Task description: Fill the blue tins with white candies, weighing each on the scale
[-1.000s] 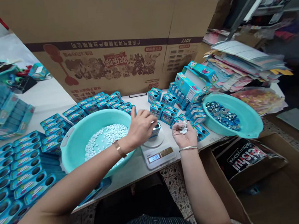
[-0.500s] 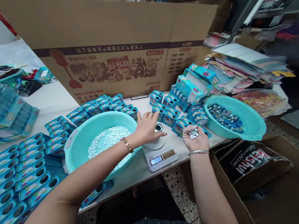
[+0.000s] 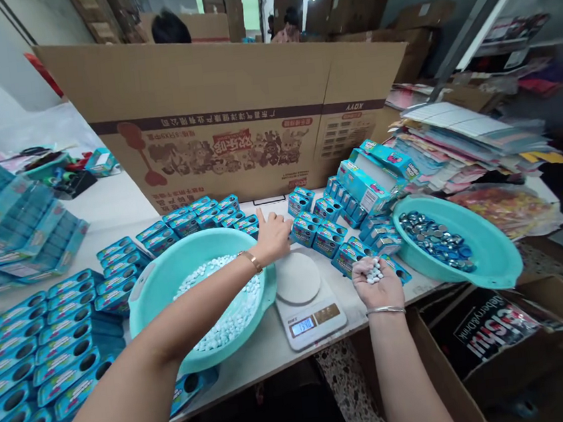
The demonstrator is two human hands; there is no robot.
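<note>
My left hand reaches past the kitchen scale, its fingers curved downward behind the bare weighing pan. The small blue box that stood on the pan is gone from it; the hand covers whatever is beneath its fingers. My right hand is turned palm up and cupped around several white candy pellets. Under my left forearm, a turquoise basin holds many more pellets. Small blue boxes with round openings stand behind the scale, and others fill the table's left side.
A second turquoise basin at the right contains shiny lids. A large cardboard box stands across the back. Stacked printed sheets lie at the right rear. An open carton sits below the table edge. Two people are partly visible beyond.
My left hand has moved back and left from the scale, and the small box has left the pan. My right hand stays cupped with the pellets. The camera has tilted up.
</note>
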